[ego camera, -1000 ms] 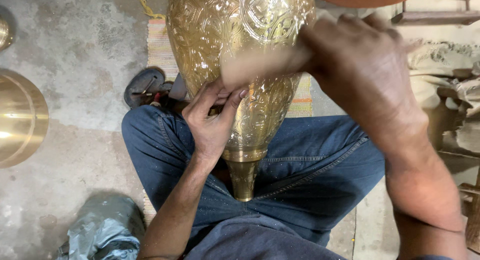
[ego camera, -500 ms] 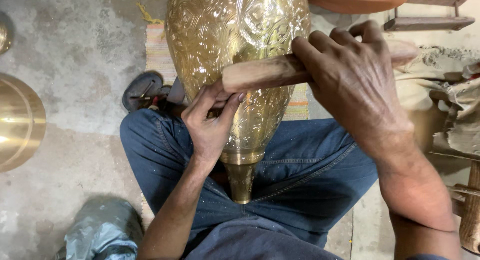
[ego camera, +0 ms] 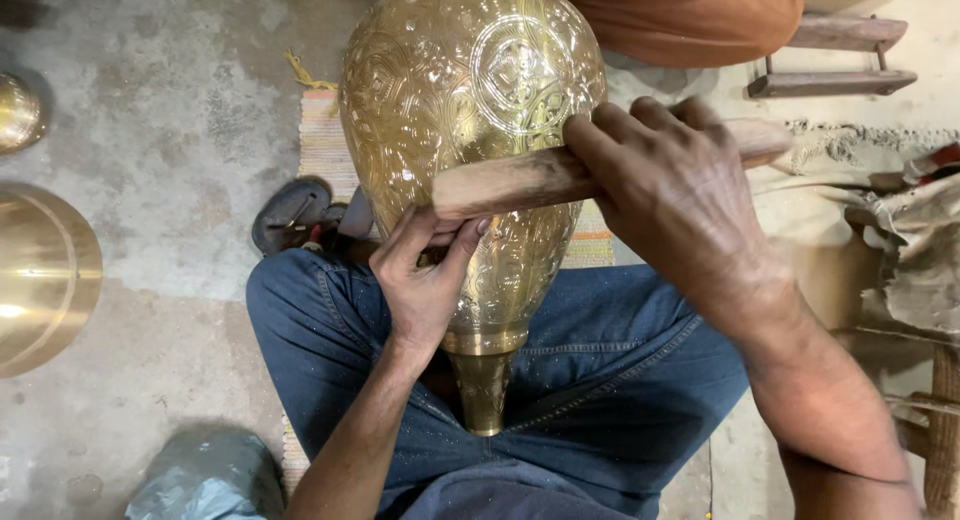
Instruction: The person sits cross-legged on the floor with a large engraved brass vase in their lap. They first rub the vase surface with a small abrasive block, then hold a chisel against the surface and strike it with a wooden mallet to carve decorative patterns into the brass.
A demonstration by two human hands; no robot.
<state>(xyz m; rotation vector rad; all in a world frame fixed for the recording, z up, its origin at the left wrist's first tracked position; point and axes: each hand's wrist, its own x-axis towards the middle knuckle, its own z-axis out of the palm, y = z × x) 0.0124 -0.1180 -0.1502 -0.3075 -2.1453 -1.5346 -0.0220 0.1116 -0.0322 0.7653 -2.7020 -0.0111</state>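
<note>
Mallet [ego camera: 520,180] dropped lower since earlier, right hand [ego camera: 680,200] clenched on it. Left hand [ego camera: 425,280] pinches something unclear against brass vase [ego camera: 470,150] on lap. Off-target strike risks fingers.

Engraved brass vase [ego camera: 470,130], glossy, neck pointing down over the lap. Wooden mallet [ego camera: 520,180] lies crosswise, touching its belly.
</note>
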